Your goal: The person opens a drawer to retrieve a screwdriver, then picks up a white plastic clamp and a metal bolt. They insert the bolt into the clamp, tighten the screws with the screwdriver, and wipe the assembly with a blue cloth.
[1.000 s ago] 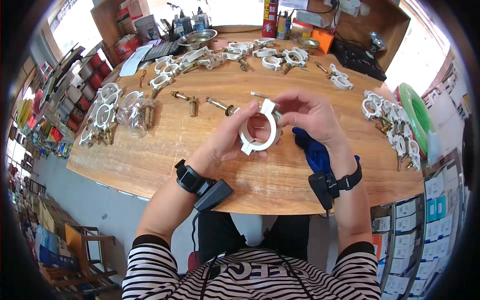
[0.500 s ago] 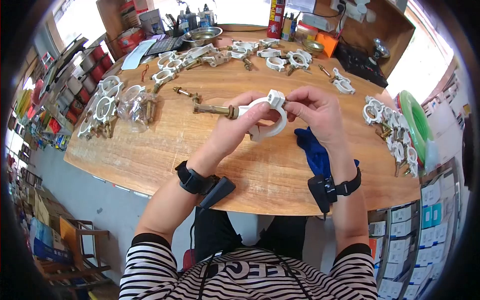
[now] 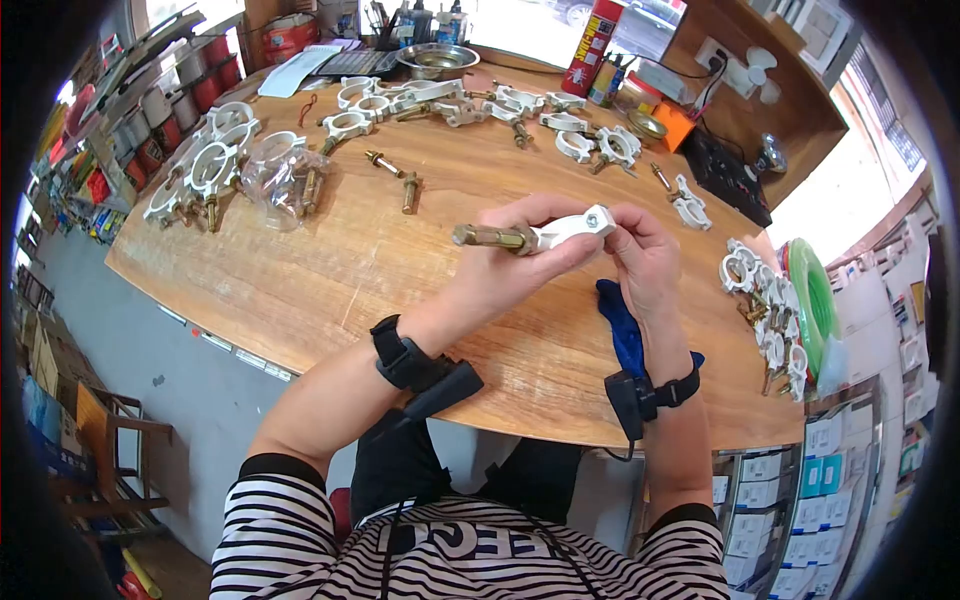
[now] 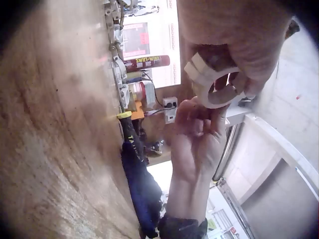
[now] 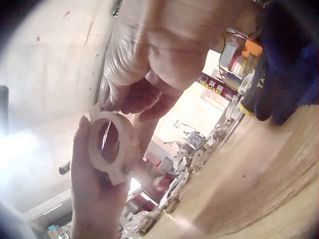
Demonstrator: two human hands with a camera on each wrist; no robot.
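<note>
My left hand [image 3: 505, 265] grips a white pipe clamp [image 3: 570, 231], its thumb along the near side of the ring. Out of the clamp's left end sticks a brass-coloured anchor bolt [image 3: 490, 236], pointing left. A metal screw end or nut [image 3: 594, 220] sits in the lug at the opposite end. There the curled fingertips of my right hand [image 3: 648, 255] pinch the lug; whatever small part lies under them is hidden. In the right wrist view the clamp ring [image 5: 114, 147] appears side-on between both hands. Beneath the right wrist lies a dark blue cloth [image 3: 622, 325].
More white clamps with bolts lie at the left [image 3: 213, 168], along the back [image 3: 430, 97] and at the right [image 3: 775, 310]. Loose anchor bolts [image 3: 410, 193] rest left of centre. A clear plastic bag [image 3: 275, 190], red spray can [image 3: 592, 50] and green hose coil [image 3: 815, 300] surround the work area.
The clamp has turned from facing up ring-on to nearly edge-on, its bolt now towards the head camera. Both hands stay on it, and the head view has swung and tilted.
</note>
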